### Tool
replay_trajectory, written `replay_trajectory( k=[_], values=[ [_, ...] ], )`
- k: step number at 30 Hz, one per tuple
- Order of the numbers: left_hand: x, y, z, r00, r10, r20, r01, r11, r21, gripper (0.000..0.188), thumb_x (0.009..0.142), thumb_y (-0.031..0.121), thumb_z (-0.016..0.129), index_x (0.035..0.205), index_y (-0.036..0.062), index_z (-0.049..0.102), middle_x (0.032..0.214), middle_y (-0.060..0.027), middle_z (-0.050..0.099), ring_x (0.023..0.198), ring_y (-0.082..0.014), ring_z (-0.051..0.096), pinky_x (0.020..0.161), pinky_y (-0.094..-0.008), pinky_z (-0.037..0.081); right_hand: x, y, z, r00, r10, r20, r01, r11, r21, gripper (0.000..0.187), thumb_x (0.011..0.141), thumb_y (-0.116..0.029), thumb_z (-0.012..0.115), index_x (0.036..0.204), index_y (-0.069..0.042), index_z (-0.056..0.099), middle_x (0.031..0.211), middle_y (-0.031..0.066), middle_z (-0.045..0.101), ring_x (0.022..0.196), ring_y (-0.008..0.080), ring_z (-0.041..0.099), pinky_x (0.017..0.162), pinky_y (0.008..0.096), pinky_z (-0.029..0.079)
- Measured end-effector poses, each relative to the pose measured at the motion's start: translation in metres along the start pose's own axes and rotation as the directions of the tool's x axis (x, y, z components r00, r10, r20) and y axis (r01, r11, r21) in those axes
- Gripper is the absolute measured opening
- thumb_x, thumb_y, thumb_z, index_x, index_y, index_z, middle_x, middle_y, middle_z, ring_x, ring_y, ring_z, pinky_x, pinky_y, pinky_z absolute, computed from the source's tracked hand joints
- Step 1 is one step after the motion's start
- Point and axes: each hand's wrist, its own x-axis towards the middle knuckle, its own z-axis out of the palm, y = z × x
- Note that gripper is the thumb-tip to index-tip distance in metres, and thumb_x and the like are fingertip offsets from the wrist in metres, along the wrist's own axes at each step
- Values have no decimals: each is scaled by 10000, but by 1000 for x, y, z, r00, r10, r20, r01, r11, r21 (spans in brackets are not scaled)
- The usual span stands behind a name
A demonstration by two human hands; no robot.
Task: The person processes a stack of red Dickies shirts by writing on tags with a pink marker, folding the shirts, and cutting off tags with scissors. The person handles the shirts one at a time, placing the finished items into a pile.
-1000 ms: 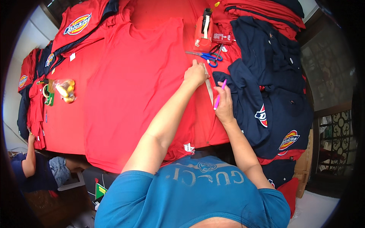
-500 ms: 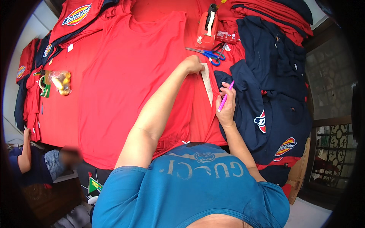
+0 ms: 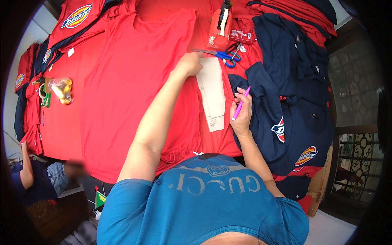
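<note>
My left hand [image 3: 190, 64] is closed on the edge of a red fabric piece [image 3: 141, 81], a shirt-shaped panel laid across the table. Beside that edge lies a long beige paper pattern [image 3: 212, 92] with handwritten marks at its near end; its left side runs up to the red fabric. In my right hand [image 3: 242, 116] a pink pen [image 3: 241, 104] rests between thumb and fingers, tilted, just right of the pattern. Blue-handled scissors [image 3: 224, 55] lie just beyond the pattern, right of my left hand.
Past the scissors stand a red tape dispenser [image 3: 220, 30] and a small red box [image 3: 241, 36]. Navy garments [image 3: 300, 106] are piled at right, folded red ones [image 3: 292, 18] behind. At far left are a bag of yellow items [image 3: 62, 90], a green tape holder [image 3: 45, 96] and another person's arm [image 3: 27, 165].
My left hand has moved left and slightly away from me with the red fabric edge. Much more of the paper pattern shows now. The right hand and pen have barely moved.
</note>
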Motion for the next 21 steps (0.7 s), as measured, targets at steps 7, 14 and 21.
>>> replay_trajectory(
  k=[7, 14, 21],
  values=[
    [-7, -12, -12, 999, -34, 4, 34, 999, -2, 454, 787, 105, 664, 1233, 57, 596, 1132, -213, 646, 978, -328, 658, 850, -407, 519, 1, 0, 2, 999, 6, 46, -6, 1000, 3, 425, 746, 160, 551, 1128, -23, 524, 1215, 173, 540, 872, 239, 573, 771, 326, 492],
    [-12, -17, -25, 960, 60, 273, 45, 931, -362, 412, 820, 164, 721, 1163, -19, 587, 791, -40, 609, 619, -96, 542, 624, -286, 468, 24, -33, 27, 968, -80, 237, 123, 977, -173, 477, 755, -161, 723, 1183, -81, 529, 1240, 141, 557, 1157, 337, 494, 960, 438, 378],
    [-34, -41, -30, 900, 203, 387, 133, 716, -685, 396, 865, 73, 649, 1239, -10, 548, 740, 14, 560, 605, -56, 506, 542, -209, 430, 42, -37, 47, 932, 81, 354, -58, 995, -77, 612, 711, -279, 801, 1189, -36, 505, 1208, 216, 573, 1134, 367, 548, 943, 429, 426]
  ],
)
